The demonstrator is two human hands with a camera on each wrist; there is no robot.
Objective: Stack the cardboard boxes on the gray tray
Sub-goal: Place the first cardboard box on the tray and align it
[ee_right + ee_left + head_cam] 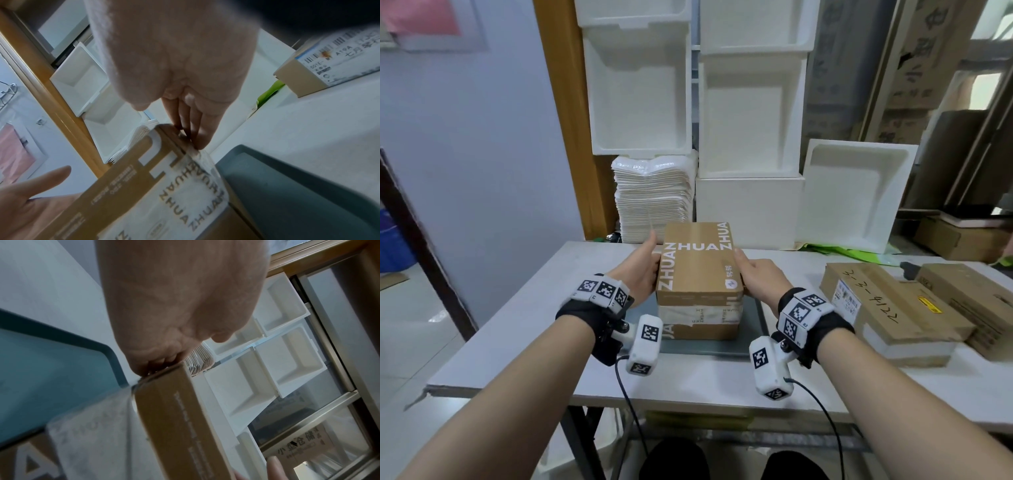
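White table (524,335) with gray tray (709,346), loose boxes (887,308)

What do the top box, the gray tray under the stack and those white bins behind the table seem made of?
Top box: matte brown cardboard, folded edges, printed lettering. Gray tray: probably moulded plastic, smooth, rounded raised rim. White bins: likely expanded foam, thick matte walls.
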